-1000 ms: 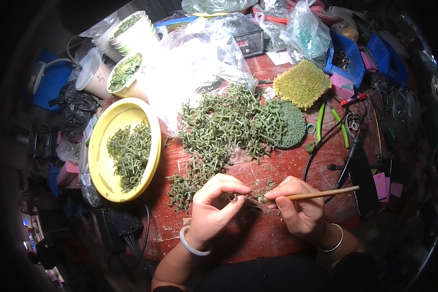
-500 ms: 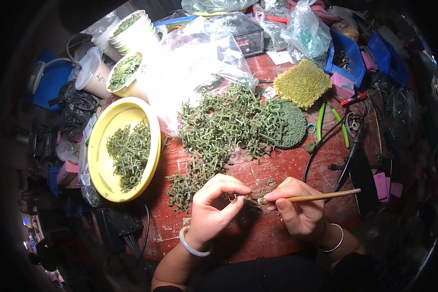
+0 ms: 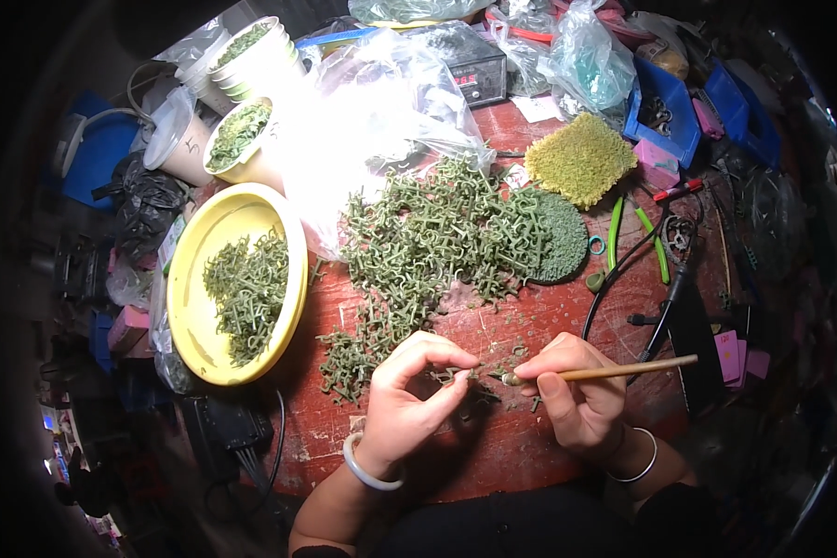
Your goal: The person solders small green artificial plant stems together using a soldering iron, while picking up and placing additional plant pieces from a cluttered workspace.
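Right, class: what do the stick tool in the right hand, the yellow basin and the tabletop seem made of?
Stick tool: probably smooth wood, judging by its tan-brown shaft.
Yellow basin: likely plastic, slightly glossy, with a thick rounded rim.
Tabletop: worn red coating, scratched pale; base unclear.

Basin [image 3: 188, 312], yellow; hooked pieces [image 3: 437, 223], dull green; slim rod [image 3: 632, 369], tan; spongy block [image 3: 581, 160], mustard yellow; plier handles [image 3: 616, 232], lime green; surface [image 3: 563, 314], red with pale scuffs.

Red digits [image 3: 464, 80] on dark box [image 3: 488, 86], handwritten numeral [image 3: 192, 148] on white tub [image 3: 173, 160]
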`<state>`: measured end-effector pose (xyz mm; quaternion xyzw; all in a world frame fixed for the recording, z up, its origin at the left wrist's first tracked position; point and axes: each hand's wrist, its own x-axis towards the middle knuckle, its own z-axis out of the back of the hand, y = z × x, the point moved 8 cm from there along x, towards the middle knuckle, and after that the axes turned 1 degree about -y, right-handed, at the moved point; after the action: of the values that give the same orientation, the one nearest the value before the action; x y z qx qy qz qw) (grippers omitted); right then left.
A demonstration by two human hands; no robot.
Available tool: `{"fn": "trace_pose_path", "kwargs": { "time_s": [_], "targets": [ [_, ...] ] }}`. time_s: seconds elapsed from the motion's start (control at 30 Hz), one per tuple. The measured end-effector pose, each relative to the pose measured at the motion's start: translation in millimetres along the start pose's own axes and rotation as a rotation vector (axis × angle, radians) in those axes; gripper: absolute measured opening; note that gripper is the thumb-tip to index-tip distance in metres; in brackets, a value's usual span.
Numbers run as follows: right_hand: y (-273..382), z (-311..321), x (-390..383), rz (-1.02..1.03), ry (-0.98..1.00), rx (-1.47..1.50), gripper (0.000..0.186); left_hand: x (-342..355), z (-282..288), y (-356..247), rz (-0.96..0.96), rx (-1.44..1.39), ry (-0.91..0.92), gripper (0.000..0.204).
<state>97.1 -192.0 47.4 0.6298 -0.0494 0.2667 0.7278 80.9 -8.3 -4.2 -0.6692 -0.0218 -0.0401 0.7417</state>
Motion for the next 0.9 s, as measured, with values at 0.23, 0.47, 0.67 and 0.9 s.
{"fn": "trace_pose_path", "kwargs": {
  "time_s": [0.23,0.47,0.67,0.9],
  "targets": [
    [18.0,-6.1,-2.1,0.193,0.054,-0.186,0.016,3.8,-2.4,-5.4,-0.021,0.019,0.004,0.019],
    [21.1,-14.2,-5.0,0.266,0.073,-0.244,0.022,2.7,0.2,-9.3,-0.037,0.096,-0.014,0.02],
    [22.4,-17.6,-7.3,0.305,0.074,-0.294,0.035,3.3,-0.8,-11.7,-0.063,0.109,-0.019,0.02],
    [22.2,-22.4,-12.0,0.369,0.095,-0.322,0.031,1.9,0.7,-4.8,-0.017,0.089,-0.009,0.019]
  ]
}}
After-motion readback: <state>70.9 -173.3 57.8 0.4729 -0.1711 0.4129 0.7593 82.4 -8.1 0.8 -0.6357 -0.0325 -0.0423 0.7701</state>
